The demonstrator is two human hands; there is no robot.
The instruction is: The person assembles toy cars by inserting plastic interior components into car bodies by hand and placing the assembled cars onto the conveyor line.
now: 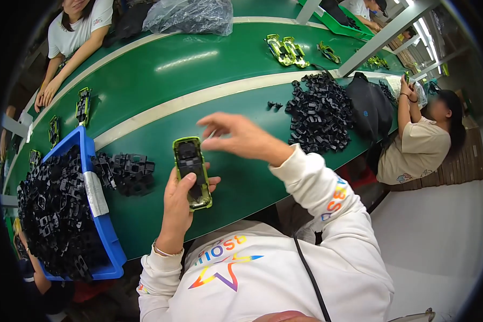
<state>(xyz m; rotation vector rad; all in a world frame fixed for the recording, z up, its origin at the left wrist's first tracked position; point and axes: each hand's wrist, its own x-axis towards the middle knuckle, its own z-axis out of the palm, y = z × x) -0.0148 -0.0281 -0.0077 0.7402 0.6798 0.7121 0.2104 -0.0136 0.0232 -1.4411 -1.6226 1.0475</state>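
My left hand (173,208) grips a toy car body shell (192,153), bright green at the rim with a black part set inside it. The thumb lies across the black part, and the fingers wrap round the shell's right side. Just to the right of the shell's upper end, my right hand (247,138) is raised with its fingers apart and slightly blurred. Nothing shows between them. Left of the shell, several black plastic frames (131,173) lie loose on the green table (241,177).
A blue bin (114,252) heaped with black plastic frames stands at the left. A pile of small black parts (319,112) and a black bag (367,104) lie at the right. Across a pale rail, green shells (287,52) rest on a green belt (145,80). Other people sit nearby.
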